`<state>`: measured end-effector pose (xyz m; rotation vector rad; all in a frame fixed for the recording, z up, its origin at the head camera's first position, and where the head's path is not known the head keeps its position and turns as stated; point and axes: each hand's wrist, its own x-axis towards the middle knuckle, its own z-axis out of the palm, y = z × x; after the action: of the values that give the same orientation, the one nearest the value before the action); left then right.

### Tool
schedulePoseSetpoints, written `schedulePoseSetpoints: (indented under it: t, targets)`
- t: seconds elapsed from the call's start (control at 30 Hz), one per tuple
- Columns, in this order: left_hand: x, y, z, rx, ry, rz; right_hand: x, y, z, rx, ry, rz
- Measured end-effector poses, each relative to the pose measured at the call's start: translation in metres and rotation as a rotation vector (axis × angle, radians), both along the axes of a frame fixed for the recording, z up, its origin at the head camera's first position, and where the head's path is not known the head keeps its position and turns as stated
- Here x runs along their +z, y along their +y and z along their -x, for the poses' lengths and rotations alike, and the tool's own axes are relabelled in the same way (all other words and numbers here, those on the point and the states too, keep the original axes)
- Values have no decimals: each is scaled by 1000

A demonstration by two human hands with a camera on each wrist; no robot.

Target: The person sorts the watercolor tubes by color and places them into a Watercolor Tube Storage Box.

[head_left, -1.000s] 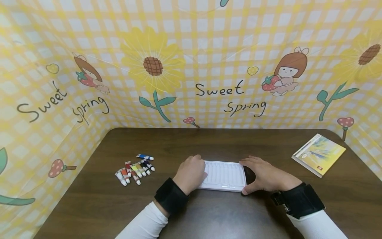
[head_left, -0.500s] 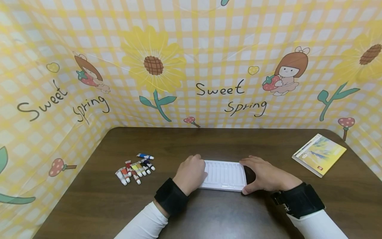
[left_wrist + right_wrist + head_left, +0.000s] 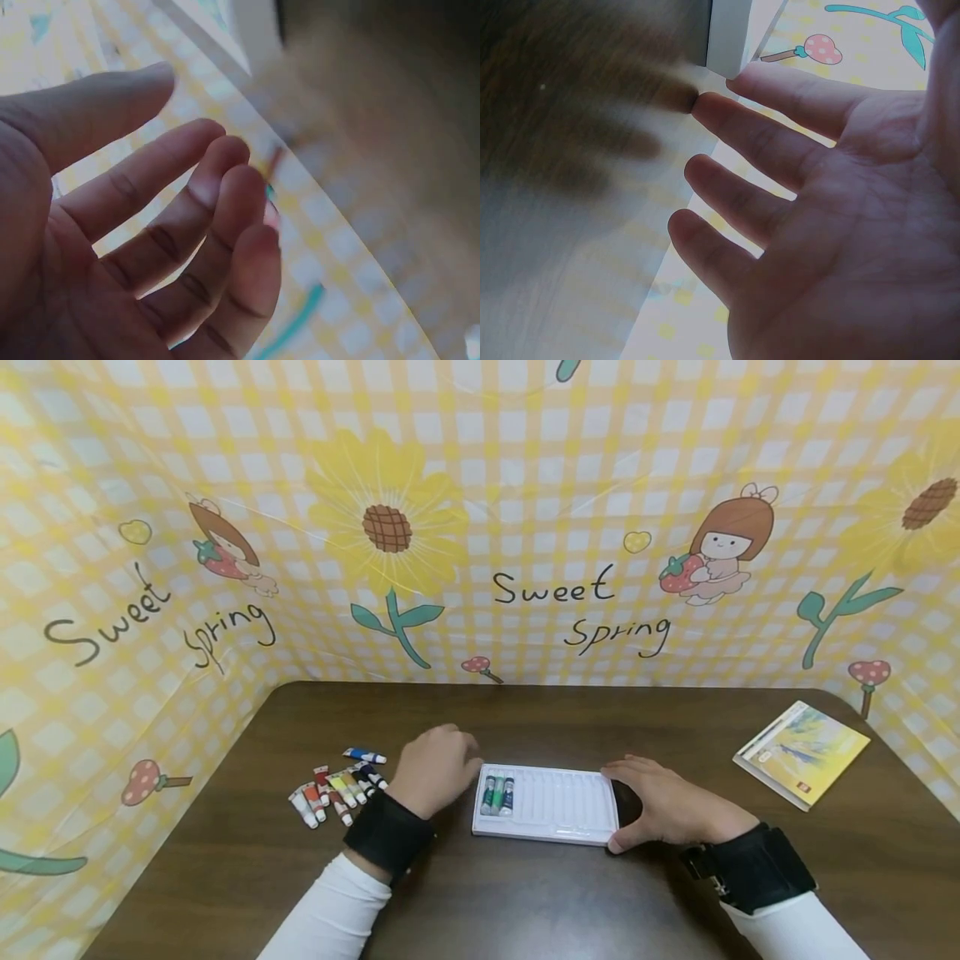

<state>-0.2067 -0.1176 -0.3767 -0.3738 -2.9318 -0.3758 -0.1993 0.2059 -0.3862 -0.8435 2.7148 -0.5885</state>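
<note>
A white plastic paint-tube tray [image 3: 570, 802] with narrow ribbed slots lies flat on the table. Three paint tubes [image 3: 498, 795], in green and dark blue tones, fill slots at its left end. My right hand [image 3: 671, 802] holds the tray's right end between thumb and index finger, at the near and far corners. In the right wrist view the index fingertip meets the tray corner [image 3: 731, 37], and the other fingers [image 3: 742, 191] extend apart from it. My left hand [image 3: 435, 770] is in the air left of the tray, its fingers [image 3: 176, 225] loosely bent around nothing.
Several loose paint tubes [image 3: 337, 793] in white, red, yellow and dark colours lie on the left of the table [image 3: 540, 902]; a blue tube [image 3: 364, 756] sits slightly behind them. A yellow-covered booklet or box [image 3: 802, 756] is at the back right. A checked cloth [image 3: 525, 485] surrounds the table.
My left hand has left the tray and moved left towards the loose paint tubes, uncovering the three tubes in the tray. My right hand and the tray stay put.
</note>
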Motion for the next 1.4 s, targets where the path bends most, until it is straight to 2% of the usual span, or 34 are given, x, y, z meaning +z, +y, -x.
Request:
schedulePoseSetpoints:
  t: [0.13, 0.37, 0.53, 0.77, 1.03, 1.4]
  targets:
    - [6, -26, 7, 54, -36, -17, 0, 0, 1, 0, 2, 0]
    - [13, -63, 11, 101, -91, -45, -1, -1, 1, 4, -6, 4]
    - [13, -85, 13, 126, -151, -39, -2, -1, 1, 2, -10, 0]
    - [11, -111, 18, 201, -198, -14, -3, -1, 0, -2, -14, -2]
    - [8, -119, 21, 227, -215, -14, -2, -1, 1, -2, -15, -5]
    - [5, -116, 23, 238, -197, -28, -1, 1, 0, -8, -21, 2]
